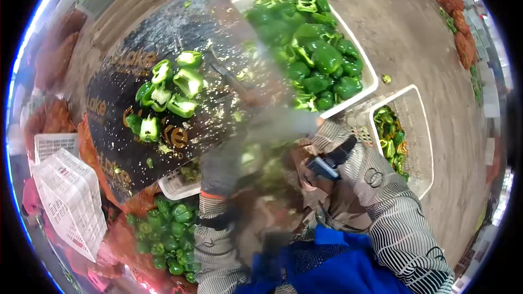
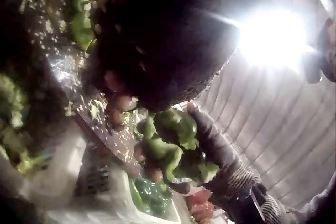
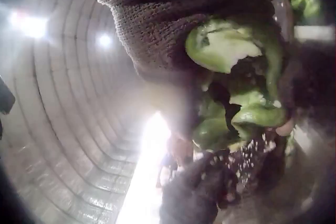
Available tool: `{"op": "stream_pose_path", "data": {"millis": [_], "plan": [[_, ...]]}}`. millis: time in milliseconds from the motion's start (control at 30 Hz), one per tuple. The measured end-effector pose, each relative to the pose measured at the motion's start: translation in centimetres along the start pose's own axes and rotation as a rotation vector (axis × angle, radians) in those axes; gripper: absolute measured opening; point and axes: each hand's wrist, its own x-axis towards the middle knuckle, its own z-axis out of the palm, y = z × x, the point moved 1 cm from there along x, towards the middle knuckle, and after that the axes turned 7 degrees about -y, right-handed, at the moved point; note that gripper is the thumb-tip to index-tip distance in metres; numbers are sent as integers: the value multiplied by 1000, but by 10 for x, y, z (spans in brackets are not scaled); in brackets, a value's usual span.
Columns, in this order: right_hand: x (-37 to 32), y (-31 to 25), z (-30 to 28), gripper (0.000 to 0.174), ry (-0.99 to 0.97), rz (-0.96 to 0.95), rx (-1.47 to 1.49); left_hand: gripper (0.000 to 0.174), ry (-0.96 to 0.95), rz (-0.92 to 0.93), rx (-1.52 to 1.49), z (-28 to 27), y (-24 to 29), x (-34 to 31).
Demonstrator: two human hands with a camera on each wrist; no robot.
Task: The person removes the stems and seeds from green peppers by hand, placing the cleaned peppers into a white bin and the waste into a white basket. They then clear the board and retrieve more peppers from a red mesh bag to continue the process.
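Blurred in the head view, my gloved left hand [image 1: 220, 169] and gloved right hand [image 1: 291, 122] are close together at the board's near edge, with blurred green pepper pieces [image 1: 259, 158] between them. The right wrist view shows cut pepper pieces [image 3: 262, 116] held against the palm of my right hand [image 3: 205, 35], a bare fingertip beside them; my left hand [image 3: 191, 187] is just below. In the left wrist view, bare fingertips of my left hand [image 2: 163, 40] curl at the edge of the pepper pieces [image 2: 168, 145]. Halved peppers [image 1: 188, 81] lie on the black board [image 1: 114, 130].
A blurred knife [image 1: 223, 71] lies on the seed-strewn board. Beyond it stands a white crate [image 1: 370, 71] of green peppers. At the right, another crate [image 1: 432, 158] holds mixed scraps. Whole peppers [image 1: 169, 234] are at lower left, near an empty tilted white basket [image 1: 71, 201].
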Motion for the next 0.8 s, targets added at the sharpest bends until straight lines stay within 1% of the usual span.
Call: {"op": "stream_pose_path", "data": {"millis": [67, 100, 133, 167, 200, 233, 267, 300, 333, 367, 400, 433, 467, 500, 533, 600, 633, 667, 700, 733, 767, 800], "plan": [[-32, -38, -16, 43, 370, 158, -394, 34, 63, 31, -5, -19, 7, -8], [-33, -11, -72, 29, 177, 95, 173, 34, -184, 16, 214, 23, -39, -24], [-24, 36, -89, 39, 412, -161, -196, 38, -300, -58, 310, 21, -45, -32], [-35, -16, -112, 53, 680, 292, -39, 38, -366, -176, 329, 15, -47, -39], [-33, -4, -125, 55, 866, 214, 87, 38, -434, -280, 341, 7, -46, -43], [-29, 20, -154, 61, 1025, 69, -344, 38, -436, -329, 358, -7, -43, -40], [-27, 1, -158, 66, 1079, 165, -155, 39, -367, -398, 304, -22, -38, -35], [-23, 19, -171, 67, 1127, 271, -372, 40, -294, -460, 249, -31, -41, -31], [-11, 48, -179, 66, 1168, 250, -547, 40, -294, -489, 261, -32, -54, -32], [2, 95, -187, 65, 1061, 363, -659, 41, 49, -494, 166, -34, -70, -34], [21, 131, -183, 63, 951, 473, -771, 43, 392, -481, 73, -38, -85, -36], [33, 142, -163, 63, 801, 599, -971, 43, 388, -492, 87, -48, -95, -32], [39, 147, -148, 62, 640, 722, -1167, 45, 386, -621, 141, -58, -109, -24], [39, 142, -156, 61, 587, 761, -1023, 48, 393, -742, 194, -69, -122, -14], [36, 141, -161, 61, 586, 758, -1019, 48, 393, -743, 197, -70, -135, -10], [24, 137, -175, 58, 501, 617, -788, 50, 240, -630, 409, -77, -138, 10], [18, 134, -179, 59, 458, 612, -698, 52, 172, -755, 364, -72, -134, 16], [12, 126, -180, 57, 510, 460, -640, 52, 179, -745, 356, -68, -139, 18], [5, 117, -176, 55, 531, 386, -451, 51, 206, -745, 417, -59, -152, 18], [-2, 92, -164, 53, 549, 308, -262, 50, 232, -747, 479, -50, -162, 16], [-5, 59, -150, 52, 521, 310, -186, 48, 331, -686, 496, -46, -159, 11], [-11, 43, -136, 53, 497, 222, -178, 48, 346, -675, 491, -42, -157, 7]]}}
